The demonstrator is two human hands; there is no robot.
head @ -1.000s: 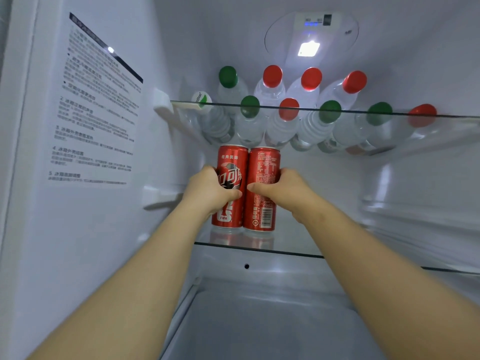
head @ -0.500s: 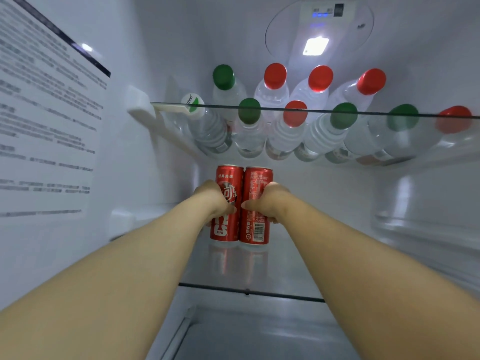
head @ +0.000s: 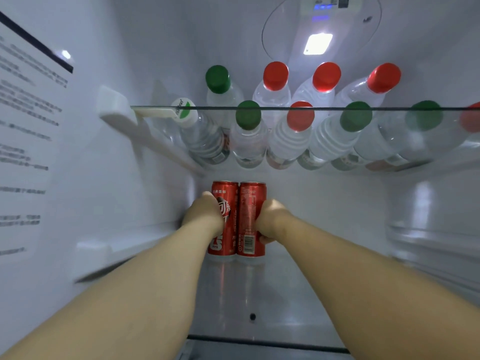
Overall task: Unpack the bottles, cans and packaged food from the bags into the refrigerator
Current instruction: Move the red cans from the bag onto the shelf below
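Two tall red cola cans stand side by side, touching, far back on the lower glass shelf (head: 259, 302) of the refrigerator. My left hand (head: 204, 213) grips the left can (head: 228, 201) from its left side. My right hand (head: 271, 219) grips the right can (head: 250, 201) from its right side. Both cans are upright with their bases on the glass. Both arms reach deep into the compartment.
Above, an upper glass shelf (head: 324, 108) carries several clear water bottles (head: 288, 136) with red and green caps. A white side wall with a printed label (head: 23, 152) is on the left. The lamp (head: 318, 44) glows on the back wall.
Both hands have pushed the two cans from near the shelf's front edge toward the back wall. My head has moved further into the refrigerator.
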